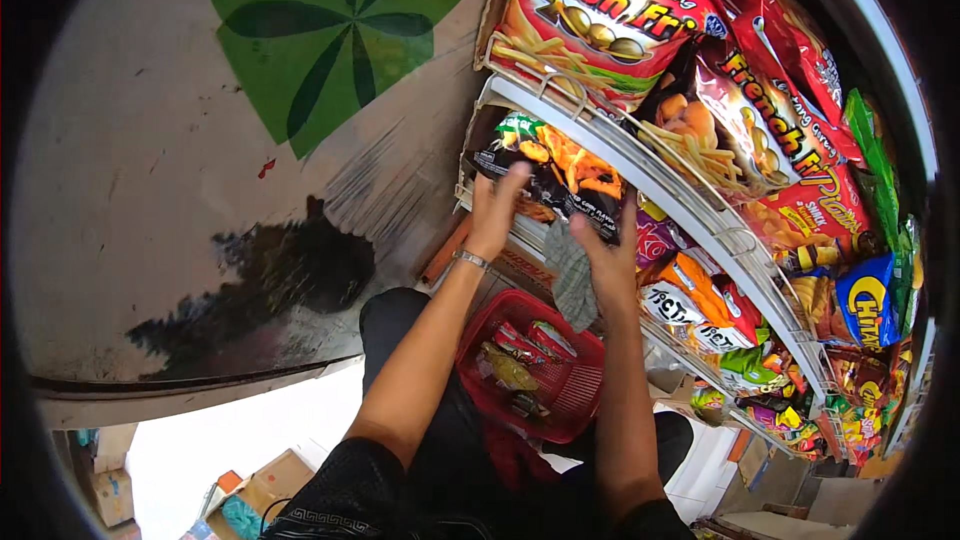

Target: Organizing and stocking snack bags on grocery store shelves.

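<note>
A black snack bag [572, 172] with orange snacks and a green patch printed on it sits at the left end of the shelf tier below the top one. My left hand [493, 216] grips its left edge, the thumb on the front. On the other side my right hand [612, 258] has its fingers around the bag's right edge. A crumpled grey-green cloth [570, 280] hangs from that hand, its upper part partly covered. Below my hands, a red plastic basket [580, 392] holds several small snack packets [510, 365].
Red bags of potato snacks [610, 15] fill the upper tier behind a wire rail [690, 165]. More colourful packets [690, 305] line the lower tiers. At left stands a large pale panel [130, 140] with a green leaf design. Cardboard boxes [275, 480] lie at lower left.
</note>
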Demonstrator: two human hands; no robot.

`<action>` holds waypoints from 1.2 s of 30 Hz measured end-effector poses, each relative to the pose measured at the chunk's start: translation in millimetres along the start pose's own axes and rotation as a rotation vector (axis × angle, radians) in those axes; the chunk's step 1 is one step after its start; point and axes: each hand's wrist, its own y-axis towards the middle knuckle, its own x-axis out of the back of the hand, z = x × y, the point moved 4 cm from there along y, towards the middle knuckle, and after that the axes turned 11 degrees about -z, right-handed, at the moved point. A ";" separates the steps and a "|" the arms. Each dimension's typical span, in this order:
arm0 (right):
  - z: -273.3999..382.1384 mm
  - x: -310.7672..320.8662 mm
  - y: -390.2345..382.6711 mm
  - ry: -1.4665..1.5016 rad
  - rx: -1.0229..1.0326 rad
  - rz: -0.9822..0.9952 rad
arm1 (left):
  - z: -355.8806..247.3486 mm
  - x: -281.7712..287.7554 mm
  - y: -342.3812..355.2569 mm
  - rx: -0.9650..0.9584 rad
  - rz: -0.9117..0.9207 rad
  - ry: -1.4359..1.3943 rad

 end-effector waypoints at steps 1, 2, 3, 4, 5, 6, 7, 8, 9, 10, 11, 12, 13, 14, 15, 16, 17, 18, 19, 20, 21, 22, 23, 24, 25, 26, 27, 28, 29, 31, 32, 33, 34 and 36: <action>-0.9 -2.7 -1.1 0.029 -0.031 0.011 | 4.9 -3.6 2.0 0.160 0.031 -0.301; -7.1 -5.5 1.7 0.090 0.003 0.013 | 4.3 -2.0 1.3 0.147 0.050 -0.250; -8.3 -7.3 4.2 0.090 0.005 0.005 | 3.1 0.6 -0.1 0.132 0.068 -0.199; -9.2 -10.0 6.8 0.170 0.004 -0.007 | 0.4 -0.8 0.0 0.107 0.089 -0.111; -9.9 -11.6 8.3 0.249 0.004 -0.019 | 0.5 -2.7 -2.9 0.100 0.068 -0.003; -10.5 -11.4 7.7 0.232 -0.022 -0.030 | 1.0 -5.3 -5.3 0.093 0.047 0.104; -9.1 -11.3 7.7 0.233 -0.024 -0.029 | -4.1 -8.0 -6.3 0.095 0.020 0.042; -8.3 -11.9 8.3 0.212 -0.027 -0.017 | -4.2 -7.6 -5.1 0.095 0.019 0.044; -7.6 -12.4 9.2 0.190 -0.031 -0.004 | -6.0 -6.8 -2.5 0.047 0.018 0.091; -7.4 -8.3 12.0 0.185 -0.032 -0.006 | -7.5 -8.0 -1.2 0.002 0.019 0.135; -8.0 -4.2 15.9 0.103 -0.044 0.037 | -9.5 -8.5 -0.8 0.005 0.009 0.177; -8.1 -1.4 18.3 0.022 -0.055 0.081 | -7.8 -8.5 -1.8 0.009 0.009 0.173; -4.8 -0.7 19.4 0.020 -0.055 0.081 | -8.3 -6.5 -1.4 -0.060 -0.002 0.200; 1.3 -0.8 19.7 0.033 -0.037 0.100 | -8.3 -5.0 -1.4 -0.129 -0.013 0.226; 5.1 -1.1 20.3 0.045 -0.019 0.120 | -1.4 -1.7 -1.8 -0.130 -0.014 0.225; 3.0 1.4 23.8 0.044 -0.014 0.120 | 2.5 -0.3 -3.4 -0.147 -0.026 0.194; -2.2 4.1 28.2 0.027 -0.011 0.132 | 6.2 1.3 -5.4 -0.165 -0.039 0.164; -4.4 5.5 31.3 0.010 -0.009 0.144 | 10.6 4.0 -7.9 -0.165 -0.093 0.134; -3.2 6.0 33.0 0.006 -0.006 0.144 | 7.5 -3.2 -7.5 -0.147 -0.131 -0.046; -2.1 5.9 34.3 0.022 -0.026 0.130 | 2.6 -10.3 -7.0 -0.128 -0.169 -0.227; -1.6 5.7 35.3 0.039 -0.045 0.116 | -2.6 -12.9 -7.5 -0.156 -0.158 -0.141; 0.0 3.4 34.7 0.038 -0.041 0.116 | -1.5 -11.0 -4.9 -0.159 -0.157 -0.145; 1.0 1.6 34.2 0.050 -0.045 0.096 | 1.7 -10.1 -0.7 -0.121 -0.153 -0.094; 1.7 -0.8 33.5 0.063 -0.049 0.076 | 5.0 -9.2 2.7 -0.084 -0.150 -0.044; 1.9 -2.8 34.1 0.104 0.034 0.025 | 4.3 -11.1 3.3 -0.062 -0.163 0.003; 0.1 -5.3 32.6 0.102 0.037 0.024 | 3.2 -14.5 4.5 -0.061 -0.161 -0.001; -0.1 -5.4 30.6 0.109 0.063 -0.040 | 2.8 -17.6 6.1 -0.041 -0.182 0.013; 0.7 -5.8 28.6 0.117 0.088 -0.102 | 1.0 -20.0 6.8 -0.022 -0.205 0.028; 1.0 -8.1 27.1 0.117 0.090 -0.102 | -2.0 -22.6 6.8 -0.023 -0.205 0.027; 2.6 -10.3 24.8 0.131 0.093 -0.150 | -5.4 -26.3 6.7 0.063 -0.230 0.026; 3.9 -12.4 24.1 0.132 0.095 -0.151 | -9.4 -28.4 7.9 0.062 -0.228 0.025; 4.1 -13.6 23.9 0.149 0.058 -0.176 | -12.8 -29.8 9.8 0.080 -0.237 0.044; 4.3 -15.5 23.7 0.168 0.021 -0.200 | -14.5 -29.8 12.3 0.097 -0.246 0.062; 7.1 -21.6 22.4 0.200 0.006 -0.241 | -12.9 -31.1 15.3 0.153 -0.217 0.065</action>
